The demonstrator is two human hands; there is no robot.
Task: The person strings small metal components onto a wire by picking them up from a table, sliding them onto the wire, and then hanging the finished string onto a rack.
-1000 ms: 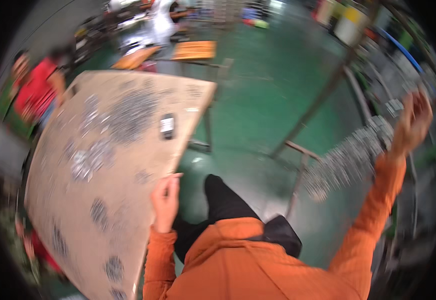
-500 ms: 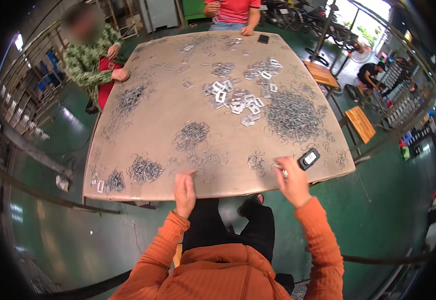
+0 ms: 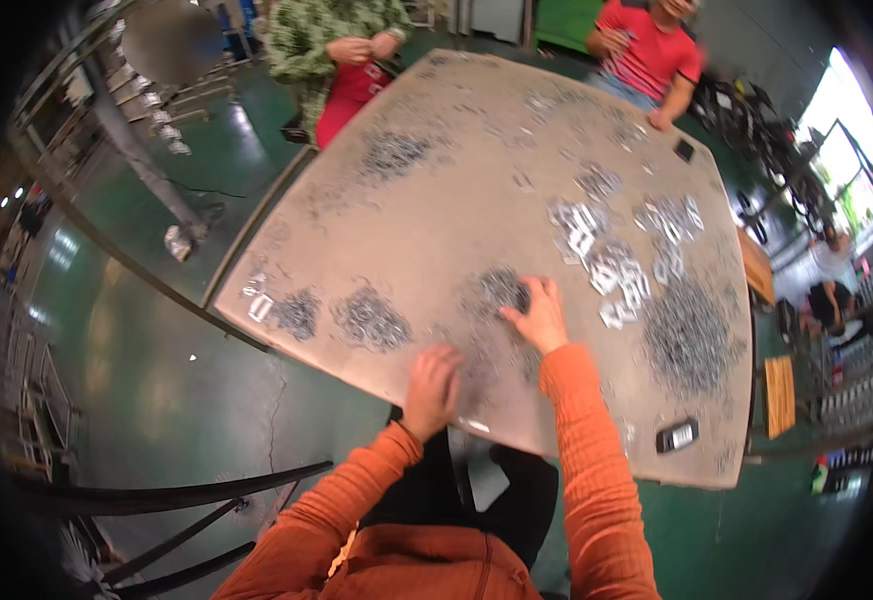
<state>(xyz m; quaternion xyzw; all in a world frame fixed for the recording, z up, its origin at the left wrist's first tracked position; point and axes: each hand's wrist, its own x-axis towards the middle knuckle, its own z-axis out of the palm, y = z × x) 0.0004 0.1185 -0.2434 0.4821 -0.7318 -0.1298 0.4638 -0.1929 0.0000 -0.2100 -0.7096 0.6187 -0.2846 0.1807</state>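
Your right hand (image 3: pixel 544 318), just right of the middle of the frame, is curved at the right edge of a loose heap of small, thin, curved grey metal pieces (image 3: pixel 499 288), with the thumb on the near side and the fingers bent over the far side. It stands fairly narrow there; whether any pieces are pinched cannot be told. Your left hand (image 3: pixel 431 388) is lower and left of it, above the near edge of the broad brown-topped table (image 3: pixel 441 215), fingers loosely bent; it is blurred, so I can't say whether it holds anything.

The step in hand, as I judge it, is handling that heap with your right hand. Thin curved pieces probably catch on one another, so parting some from the rest calls for a light fingertip pinch.

The pieces lie straight on the table in open heaps rather than in containers. Two similar grey heaps (image 3: pixel 370 318) sit left of your left hand, and a wide dark-grey heap (image 3: pixel 689 340) spreads at the right of the frame. Flat, pale rectangular frames (image 3: pixel 618 278) lie scattered above and left of that one. A black handheld device with a white panel (image 3: pixel 677 435) rests near the lower right corner.
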